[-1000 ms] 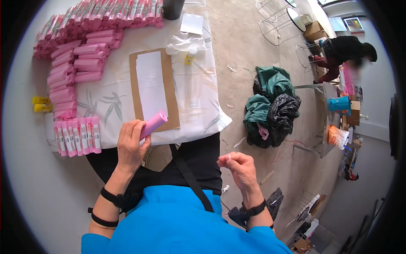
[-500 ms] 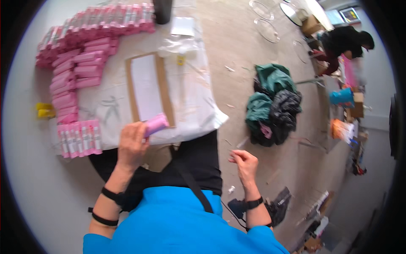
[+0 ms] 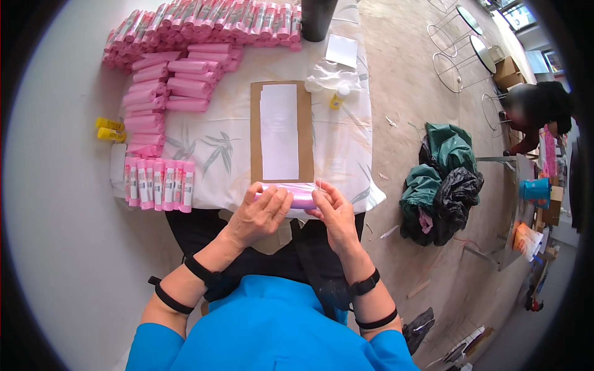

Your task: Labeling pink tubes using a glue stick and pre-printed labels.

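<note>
A pink plastic-film roll (image 3: 302, 198) is lying level between the two hands, at the near edge of the table, its long axis running left to right across the person's body. Neither hand is nearer: the left hand (image 3: 265, 210) is covering its left part, and the right hand (image 3: 333, 213) is holding its right end. The left fingers are curling over the roll, partly closed, with the back of the hand facing up. The right thumb and fingers are bending toward each other in a pinch at the end; whether they are also gripping a loose bit of film, one cannot tell. Both forearms are slanting inward from the lower edge. Just beyond the roll, a cardboard sheet (image 3: 256, 142) is lying lengthwise away from the person, bearing white paper strips (image 3: 279, 133). To the left, a row of labelled pink rolls (image 3: 159, 184) is standing apart from the hands, with plain pink rolls (image 3: 145, 111) piling up behind it. Farther right, a yellow glue bottle (image 3: 338, 97) is resting on the patterned tablecloth (image 3: 226, 179).
</note>
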Demonstrator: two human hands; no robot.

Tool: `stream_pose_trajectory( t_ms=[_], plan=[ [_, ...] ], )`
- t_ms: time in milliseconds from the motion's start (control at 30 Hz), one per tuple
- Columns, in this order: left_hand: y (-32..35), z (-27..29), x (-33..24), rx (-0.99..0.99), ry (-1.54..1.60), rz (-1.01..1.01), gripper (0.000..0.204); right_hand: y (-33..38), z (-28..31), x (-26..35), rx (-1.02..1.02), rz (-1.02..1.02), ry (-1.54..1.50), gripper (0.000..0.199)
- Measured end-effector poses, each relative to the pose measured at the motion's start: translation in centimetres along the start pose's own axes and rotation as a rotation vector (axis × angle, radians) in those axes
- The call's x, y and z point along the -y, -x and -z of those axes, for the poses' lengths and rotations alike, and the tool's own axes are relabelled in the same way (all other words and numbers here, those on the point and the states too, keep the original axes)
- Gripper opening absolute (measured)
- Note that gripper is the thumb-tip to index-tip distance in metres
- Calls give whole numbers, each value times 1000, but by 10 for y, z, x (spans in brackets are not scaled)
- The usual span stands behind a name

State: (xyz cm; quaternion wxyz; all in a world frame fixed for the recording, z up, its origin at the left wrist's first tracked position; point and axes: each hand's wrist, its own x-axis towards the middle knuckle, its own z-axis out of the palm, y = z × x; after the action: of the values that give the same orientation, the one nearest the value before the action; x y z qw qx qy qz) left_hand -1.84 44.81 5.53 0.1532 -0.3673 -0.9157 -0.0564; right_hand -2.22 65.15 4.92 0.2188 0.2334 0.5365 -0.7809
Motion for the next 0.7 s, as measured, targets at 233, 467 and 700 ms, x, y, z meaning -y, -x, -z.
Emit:
stream_pose_trajectory(
  t_ms=[233,467,700],
  plan=[
    [3,-3,3,-4,78,-1,41,-4,-9,-7,28,190,-7,44],
    [-2,16,15,-86,526,468,80,-2,-11,-8,-7,266,7,42],
    [9,3,20,1,1666,1152,24,-13,-15,-5,33,231,4,44]
  ],
)
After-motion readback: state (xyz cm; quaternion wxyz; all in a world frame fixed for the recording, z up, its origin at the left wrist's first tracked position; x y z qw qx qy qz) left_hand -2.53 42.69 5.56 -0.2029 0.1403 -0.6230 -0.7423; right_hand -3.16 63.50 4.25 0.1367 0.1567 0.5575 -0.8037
